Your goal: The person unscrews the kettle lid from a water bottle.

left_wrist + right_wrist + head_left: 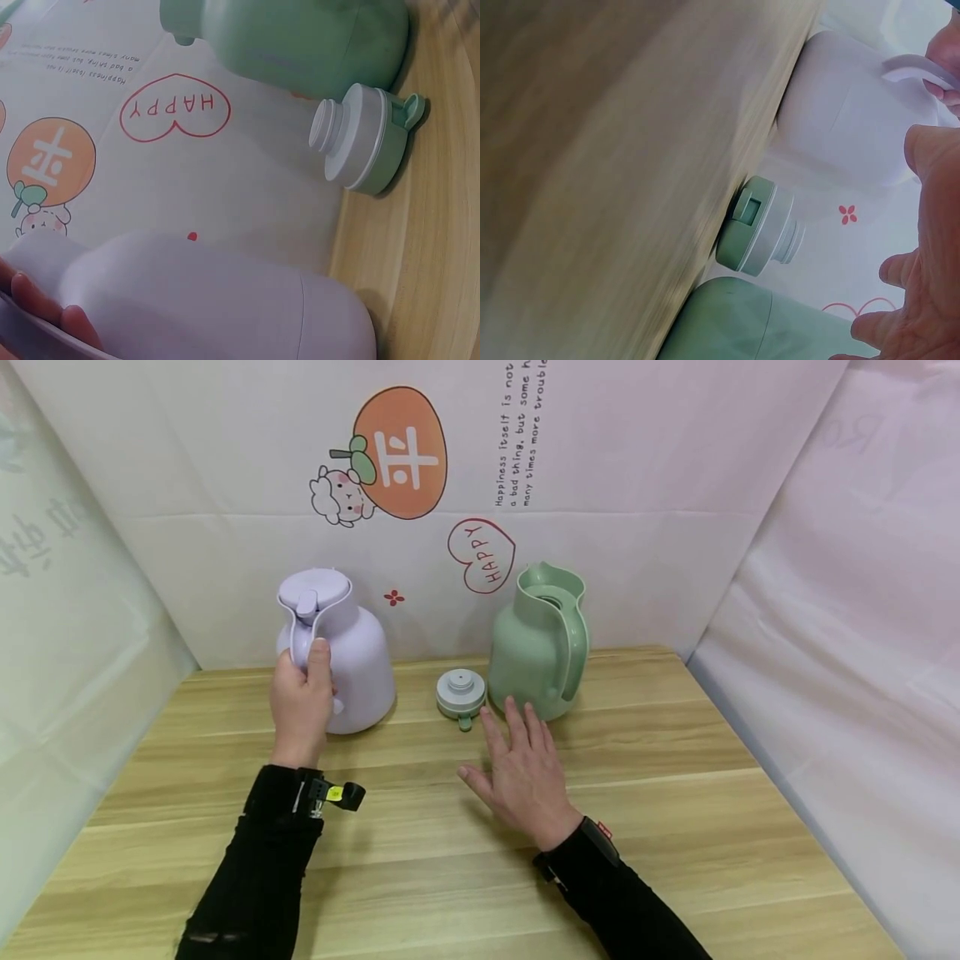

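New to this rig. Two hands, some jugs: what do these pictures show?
No robot: a person's two bare hands do the work. The wide picture is taken from the head, looking forward and down; the other two come from the left and right wrists. On the wooden table stand a purple jug and a lidless green jug, with a green-and-grey lid upside down between them. The left hand has its grip round the purple jug's handle. The right hand is near the green jug, holding nothing.
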Action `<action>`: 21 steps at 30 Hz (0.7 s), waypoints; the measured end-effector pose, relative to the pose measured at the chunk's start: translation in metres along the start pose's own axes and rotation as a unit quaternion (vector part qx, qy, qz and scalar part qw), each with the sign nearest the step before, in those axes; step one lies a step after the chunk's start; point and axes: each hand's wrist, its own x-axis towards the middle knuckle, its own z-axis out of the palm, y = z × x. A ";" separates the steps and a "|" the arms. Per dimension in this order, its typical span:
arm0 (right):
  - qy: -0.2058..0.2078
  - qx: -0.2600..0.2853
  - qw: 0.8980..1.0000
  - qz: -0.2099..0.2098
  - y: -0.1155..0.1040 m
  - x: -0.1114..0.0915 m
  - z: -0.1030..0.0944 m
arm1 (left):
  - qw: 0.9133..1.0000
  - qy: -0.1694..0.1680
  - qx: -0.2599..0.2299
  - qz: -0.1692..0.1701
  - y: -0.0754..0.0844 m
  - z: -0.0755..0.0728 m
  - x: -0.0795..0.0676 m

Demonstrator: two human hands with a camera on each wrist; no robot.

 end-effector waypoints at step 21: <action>0.000 0.003 1.000 -0.006 -0.004 0.007 -0.001 | 0.999 -0.003 0.035 0.030 0.003 -0.002 -0.015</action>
